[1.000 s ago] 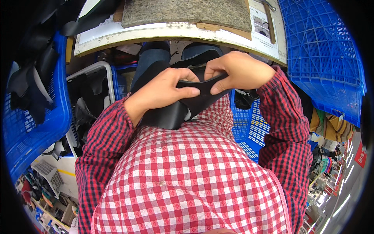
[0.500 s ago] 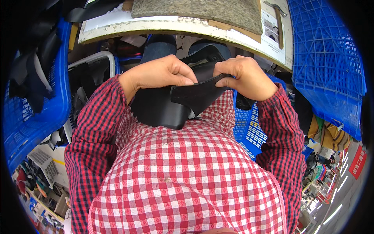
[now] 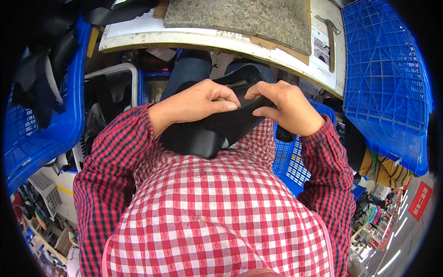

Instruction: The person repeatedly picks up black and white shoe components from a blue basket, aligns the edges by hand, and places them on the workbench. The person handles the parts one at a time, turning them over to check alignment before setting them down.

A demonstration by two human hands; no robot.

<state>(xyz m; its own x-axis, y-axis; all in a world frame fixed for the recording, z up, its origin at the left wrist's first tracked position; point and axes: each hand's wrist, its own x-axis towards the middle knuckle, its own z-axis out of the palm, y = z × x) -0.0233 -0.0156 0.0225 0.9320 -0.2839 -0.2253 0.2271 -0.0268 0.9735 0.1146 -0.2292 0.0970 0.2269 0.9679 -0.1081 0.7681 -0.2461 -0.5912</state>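
Observation:
A black leather shoe upper (image 3: 194, 138), smooth and folded over itself, lies across my lap on the checked apron (image 3: 203, 194). My left hand (image 3: 203, 102) pinches its top edge between thumb and fingers. On the other side of that edge is my right hand (image 3: 288, 107), with thumb and forefinger spread apart near the leather. The leather's edge runs through the gap between them, and no firm grip shows. More of the black leather, with a paler lining, stands up behind both hands; its underside is hidden.
Ahead is a white-topped table (image 3: 138, 41) bearing a grey slab (image 3: 240, 21) and a hammer (image 3: 330, 44). Blue crates stand at the left (image 3: 69, 134) and right (image 3: 387, 87), the left one with black pieces. A grey basket (image 3: 136, 87) and a low blue basket (image 3: 288, 161) flank my lap.
My right thumb and forefinger have parted from their pinch on the leather edge and shifted slightly left. My left hand, still pinching, has moved a little right. The view has shifted slightly.

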